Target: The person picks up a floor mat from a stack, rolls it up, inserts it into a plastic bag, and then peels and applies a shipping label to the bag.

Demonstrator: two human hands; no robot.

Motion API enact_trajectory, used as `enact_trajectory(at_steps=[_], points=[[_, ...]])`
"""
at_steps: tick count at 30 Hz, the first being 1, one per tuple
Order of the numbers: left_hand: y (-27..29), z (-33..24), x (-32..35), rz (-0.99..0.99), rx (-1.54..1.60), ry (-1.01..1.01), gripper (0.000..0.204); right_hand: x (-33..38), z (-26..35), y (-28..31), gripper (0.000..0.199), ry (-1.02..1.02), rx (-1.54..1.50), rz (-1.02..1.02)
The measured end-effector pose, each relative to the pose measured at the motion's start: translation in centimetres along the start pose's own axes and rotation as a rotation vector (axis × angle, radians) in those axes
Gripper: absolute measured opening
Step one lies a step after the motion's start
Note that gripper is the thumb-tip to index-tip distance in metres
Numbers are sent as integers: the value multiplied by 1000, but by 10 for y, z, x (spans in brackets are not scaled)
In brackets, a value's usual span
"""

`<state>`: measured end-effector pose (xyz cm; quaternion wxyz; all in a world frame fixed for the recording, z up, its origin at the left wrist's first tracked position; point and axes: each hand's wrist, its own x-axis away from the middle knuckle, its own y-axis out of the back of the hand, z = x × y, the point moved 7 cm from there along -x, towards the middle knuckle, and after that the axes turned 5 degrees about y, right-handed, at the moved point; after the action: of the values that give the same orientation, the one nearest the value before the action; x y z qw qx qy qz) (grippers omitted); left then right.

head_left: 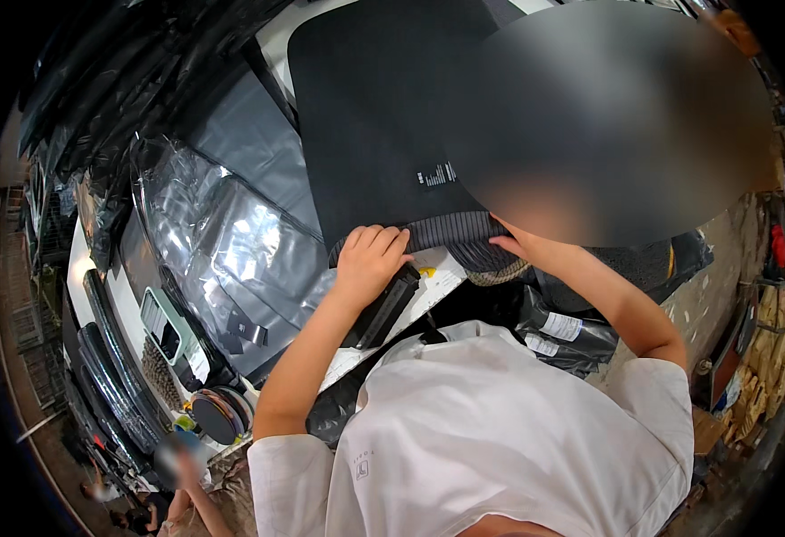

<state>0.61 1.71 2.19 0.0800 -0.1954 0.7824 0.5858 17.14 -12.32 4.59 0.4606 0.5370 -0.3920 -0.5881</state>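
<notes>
A large black mat (pixel 374 116) with rounded corners and a small white printed label lies on the table in front of me. Its near edge turns up, showing a ribbed, striped dark face (pixel 446 233). My left hand (pixel 373 259) grips the left part of this edge, its fingers bent over the fold. Farther right, my right hand (pixel 531 242) holds the same edge with the thumb stretched along the ribbed part; a blurred patch covers most of its fingers. A dark, narrow block-like object (pixel 392 304) sits just below my left hand at the table edge.
Clear plastic bags (pixel 249 233) cover the table at left, near a pale green tray (pixel 164 322). Round dark discs (pixel 220 414) lie at lower left, beside black wrapped rolls (pixel 110 385). Labelled black packages (pixel 567 340) are right of my body. Another person's arm (pixel 197 501) shows at lower left.
</notes>
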Motion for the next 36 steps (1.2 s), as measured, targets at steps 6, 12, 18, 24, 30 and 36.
enact_trajectory(at_steps=[6, 12, 18, 24, 30, 36], points=[[0, -3, 8, 79, 53, 220, 20, 16, -15, -19, 30, -330, -231, 165], [-25, 18, -15, 479, 64, 561, 28, -2, -31, -12, 27, -317, -362, -8], [-24, 35, -28, 594, 215, 683, 24, 3, 3, -1, 43, 144, -22, -132], [-4, -6, -35, -77, -118, 257, 11, -42, -57, -27, 22, -110, -447, 265], [-16, 38, -73, -118, -60, 263, 14, -49, -6, -2, 32, 64, 56, -240], [-23, 16, -88, -1, -203, 264, 80, -96, -51, -27, 33, 2, 59, -206]])
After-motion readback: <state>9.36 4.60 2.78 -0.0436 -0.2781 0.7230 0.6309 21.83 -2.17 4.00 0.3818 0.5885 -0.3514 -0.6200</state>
